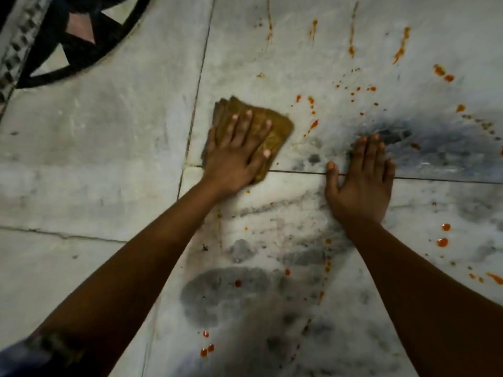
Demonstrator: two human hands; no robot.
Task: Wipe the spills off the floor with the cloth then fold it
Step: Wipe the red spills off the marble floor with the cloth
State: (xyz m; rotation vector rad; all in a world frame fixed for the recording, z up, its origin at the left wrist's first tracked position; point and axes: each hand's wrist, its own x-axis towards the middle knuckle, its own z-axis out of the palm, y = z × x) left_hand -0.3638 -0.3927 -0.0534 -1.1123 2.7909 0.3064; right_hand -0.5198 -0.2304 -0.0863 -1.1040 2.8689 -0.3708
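Grey marble floor [109,148] carries orange spills [443,73]; your flat left hand [239,148] presses the folded brown cloth [277,129], flat right hand [362,180] braces, so sweep right next.

Home interior, marble floor [109,137], inlaid tile pattern [68,36]

Single head view only, so I have no second view to compare. Camera sits above the marble floor [109,148], aimed steeply down and forward, close in; both forearms enter from the bottom edge, wide-angle bending visible at the frame corners
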